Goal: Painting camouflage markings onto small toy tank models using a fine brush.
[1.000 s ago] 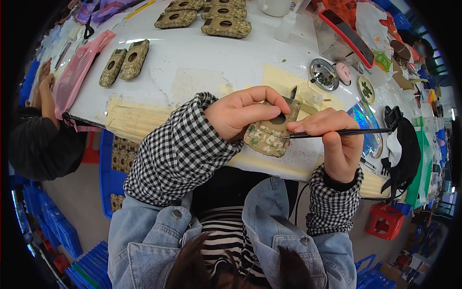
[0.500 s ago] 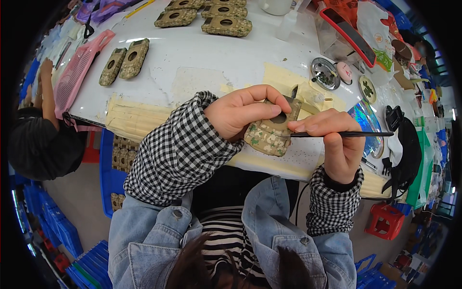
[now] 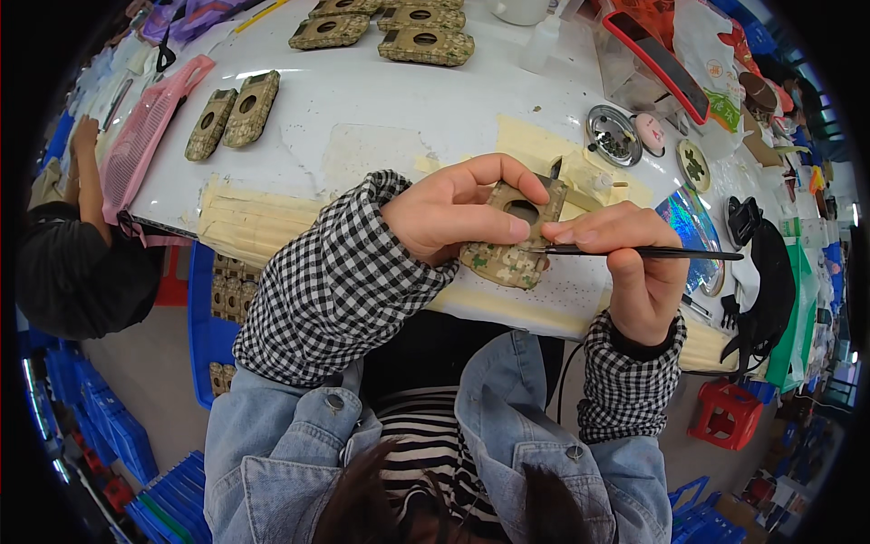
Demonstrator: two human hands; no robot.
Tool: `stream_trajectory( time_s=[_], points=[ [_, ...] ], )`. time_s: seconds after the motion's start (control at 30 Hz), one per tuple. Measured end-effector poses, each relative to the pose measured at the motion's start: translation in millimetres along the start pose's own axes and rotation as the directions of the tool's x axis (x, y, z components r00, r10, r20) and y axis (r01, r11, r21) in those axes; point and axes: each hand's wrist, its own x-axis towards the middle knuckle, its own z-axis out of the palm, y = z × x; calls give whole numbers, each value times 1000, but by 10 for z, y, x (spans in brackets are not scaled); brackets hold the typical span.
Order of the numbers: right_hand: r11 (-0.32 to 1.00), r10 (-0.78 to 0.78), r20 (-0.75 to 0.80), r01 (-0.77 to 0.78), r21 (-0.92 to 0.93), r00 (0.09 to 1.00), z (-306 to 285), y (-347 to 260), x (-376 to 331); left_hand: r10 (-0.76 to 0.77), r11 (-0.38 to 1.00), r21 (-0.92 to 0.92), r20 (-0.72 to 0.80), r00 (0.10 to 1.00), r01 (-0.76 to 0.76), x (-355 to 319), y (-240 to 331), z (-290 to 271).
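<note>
My left hand (image 3: 458, 210) grips a camouflage-patterned model tank hull (image 3: 500, 260) by its left side, thumb beside the round hole in its top. The hull is held above the table edge, part of it hidden behind my fingers. Between the thumb and fingers of my right hand (image 3: 634, 258) is a thin black-handled paintbrush (image 3: 671, 253). It lies nearly level, its tip at the hull's upper surface just below the hole; whether it touches, I cannot tell. Beyond the hands, a round metal dish (image 3: 614, 135) with dark bits sits beside a pink round object (image 3: 649, 134).
Several similar hulls (image 3: 426, 45) stand at the far side, and two more (image 3: 251, 109) at the left. A pink mesh basket (image 3: 156, 136) lies near another person (image 3: 82, 263). A red-cased phone (image 3: 657, 68) leans at the far right. A blue crate (image 3: 207, 335) sits below the table.
The hull has tilted slightly and my left thumb has shifted a little, showing more of the hole. The brush has moved slightly up and right along the hull.
</note>
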Motion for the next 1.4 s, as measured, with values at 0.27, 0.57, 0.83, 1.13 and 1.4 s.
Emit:
stream_trajectory(
  time_s=[0.27,0.57,0.83,1.13,1.4],
  points=[
    [1000,14,-29,-14,8,999,5,6,-16,-15,1000,-11,-4,1000,15,-5,7,-10],
    [999,35,-33,-34,33,999,14,7,-12,-3,1000,9,-5,1000,3,-3,-2,-16],
    [999,35,-29,-34,25,999,16,-1,-8,-16,1000,17,-12,1000,16,-4,2,-19],
    [999,34,-32,-34,20,999,10,9,-15,-55,997,47,13,998,54,2,16,-48],
    [999,33,-32,-32,33,999,24,9,-16,-62,997,52,15,998,61,-2,17,-51]
  ],
)
